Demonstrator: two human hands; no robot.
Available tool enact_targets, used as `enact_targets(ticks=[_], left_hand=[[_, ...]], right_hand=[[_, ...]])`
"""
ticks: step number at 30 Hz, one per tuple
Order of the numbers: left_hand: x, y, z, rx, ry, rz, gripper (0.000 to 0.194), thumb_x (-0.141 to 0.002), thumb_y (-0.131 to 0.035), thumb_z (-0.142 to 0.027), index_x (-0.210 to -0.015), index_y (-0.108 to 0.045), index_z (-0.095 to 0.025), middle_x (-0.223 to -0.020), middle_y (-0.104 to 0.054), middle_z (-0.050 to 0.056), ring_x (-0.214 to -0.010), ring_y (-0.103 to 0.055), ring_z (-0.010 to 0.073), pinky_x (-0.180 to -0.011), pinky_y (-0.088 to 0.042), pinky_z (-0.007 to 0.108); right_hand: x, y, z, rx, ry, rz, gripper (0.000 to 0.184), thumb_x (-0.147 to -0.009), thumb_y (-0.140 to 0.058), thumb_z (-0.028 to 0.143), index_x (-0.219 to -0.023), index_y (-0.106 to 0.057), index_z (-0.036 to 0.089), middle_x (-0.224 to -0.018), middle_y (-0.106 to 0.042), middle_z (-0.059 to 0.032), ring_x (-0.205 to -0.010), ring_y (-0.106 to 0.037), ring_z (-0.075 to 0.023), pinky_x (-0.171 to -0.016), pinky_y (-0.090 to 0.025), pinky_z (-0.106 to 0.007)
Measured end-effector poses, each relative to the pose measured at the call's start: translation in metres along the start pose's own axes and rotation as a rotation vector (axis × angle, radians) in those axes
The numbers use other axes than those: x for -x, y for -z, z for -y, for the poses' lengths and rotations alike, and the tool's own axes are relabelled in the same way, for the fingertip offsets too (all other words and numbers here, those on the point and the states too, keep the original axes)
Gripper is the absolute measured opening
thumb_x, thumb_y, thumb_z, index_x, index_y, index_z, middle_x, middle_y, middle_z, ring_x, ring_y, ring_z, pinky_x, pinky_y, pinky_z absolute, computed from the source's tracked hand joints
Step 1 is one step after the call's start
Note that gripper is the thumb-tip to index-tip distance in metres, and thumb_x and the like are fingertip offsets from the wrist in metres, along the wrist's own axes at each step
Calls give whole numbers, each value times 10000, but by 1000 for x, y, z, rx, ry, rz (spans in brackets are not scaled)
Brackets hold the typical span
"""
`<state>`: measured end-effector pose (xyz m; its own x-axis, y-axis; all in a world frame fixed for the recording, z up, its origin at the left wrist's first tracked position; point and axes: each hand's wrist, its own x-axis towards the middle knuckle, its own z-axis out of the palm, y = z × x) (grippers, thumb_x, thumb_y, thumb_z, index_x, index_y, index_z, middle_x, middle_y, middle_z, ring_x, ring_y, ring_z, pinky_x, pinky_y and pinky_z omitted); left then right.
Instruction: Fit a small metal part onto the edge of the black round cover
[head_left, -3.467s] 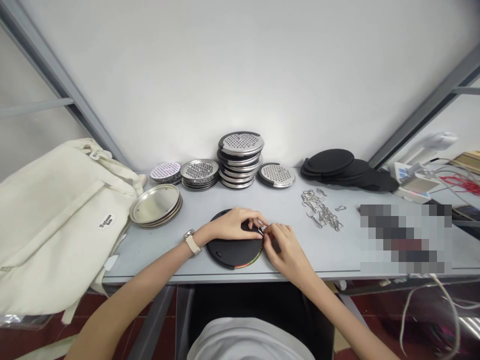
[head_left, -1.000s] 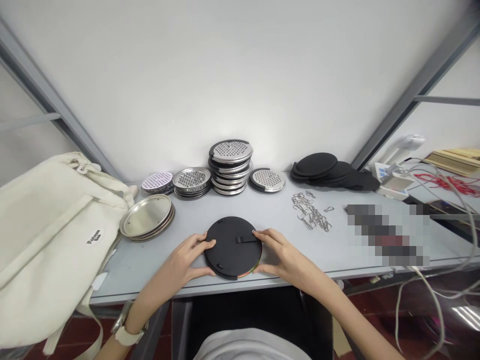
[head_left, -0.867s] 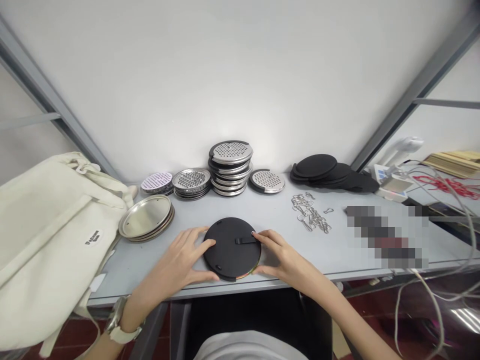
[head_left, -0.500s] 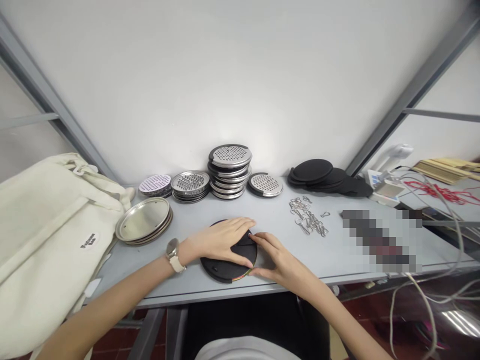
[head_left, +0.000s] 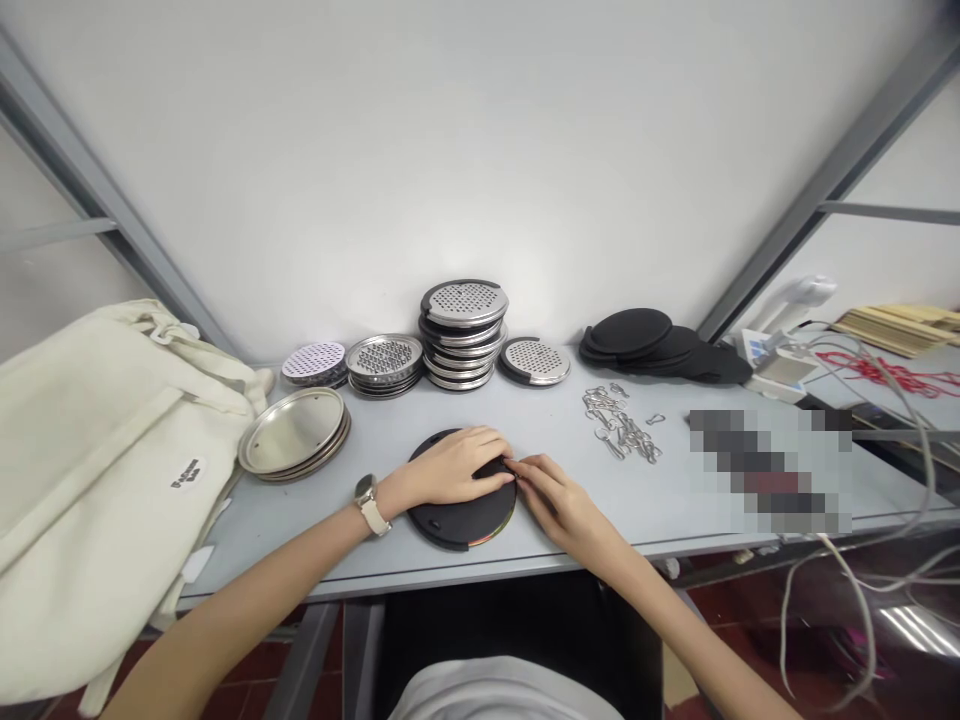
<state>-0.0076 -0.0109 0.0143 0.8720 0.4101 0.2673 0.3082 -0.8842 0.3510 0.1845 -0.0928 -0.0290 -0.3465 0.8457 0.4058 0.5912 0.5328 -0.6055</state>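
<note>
A black round disc (head_left: 469,515) lies flat near the table's front edge. It has a small black knob at its lower left and a thin shiny rim along its right side. My left hand (head_left: 465,468) lies across its upper part, gripping it, with fingertips and thumb toward the upper right rim. At that same rim my right hand (head_left: 551,495) is closed in a pinch, fingertips meeting those of the left. Whether a small part sits between the fingertips is hidden. A watch with a pale strap (head_left: 370,505) is on my left wrist.
Behind stand a tall stack of round graters (head_left: 463,335), lower grater stacks (head_left: 385,362) and a single grater (head_left: 535,361). Metal discs (head_left: 292,430) and a cream bag (head_left: 112,480) are left. Small metal clips (head_left: 622,430), black round pieces (head_left: 630,335) and a blurred-out item (head_left: 765,475) lie right.
My left thumb has moved up from the disc's lower right side toward the upper rim. My right thumb has also risen, closing with the fingers into a pinch. The view has shifted slightly.
</note>
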Motion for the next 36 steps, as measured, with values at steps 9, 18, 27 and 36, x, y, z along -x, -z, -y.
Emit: enact_targets(ticks=[9,18,27,36], left_hand=[[-1,-1,4,31,-17,2,166,-910,-517,-286,-1024,-574,-179,-1004,-636,45,-980,-565,187,-924,-368,330],[-1,1,4,45,-11,16,187,-909,-521,-296,-1044,-577,-178,-1014,-637,47,-989,-565,185,-932,-366,325],[-1,0,6,76,-28,21,196,-913,-519,-288,-1067,-579,-184,-1043,-641,53,-1019,-561,192,-955,-369,341],[-1,0,6,91,-35,19,206,-916,-510,-293,-1074,-582,-181,-1042,-636,63,-1027,-557,198,-969,-377,350]], right_hand=[[3,0,-2,-15,-57,-44,187,-962,-384,204,-1099,-508,234,-1003,-592,-63,-957,-600,-187,-857,-515,-346],[4,-1,-3,-18,-78,-47,99,-954,-407,226,-969,-505,231,-914,-596,-43,-867,-599,-175,-780,-516,-326],[5,-2,-1,66,-45,-30,135,-966,-382,213,-1022,-503,239,-942,-581,-55,-889,-604,-188,-785,-520,-338],[4,0,5,118,-13,-38,142,-969,-359,212,-1004,-496,228,-912,-574,-64,-842,-596,-197,-746,-518,-351]])
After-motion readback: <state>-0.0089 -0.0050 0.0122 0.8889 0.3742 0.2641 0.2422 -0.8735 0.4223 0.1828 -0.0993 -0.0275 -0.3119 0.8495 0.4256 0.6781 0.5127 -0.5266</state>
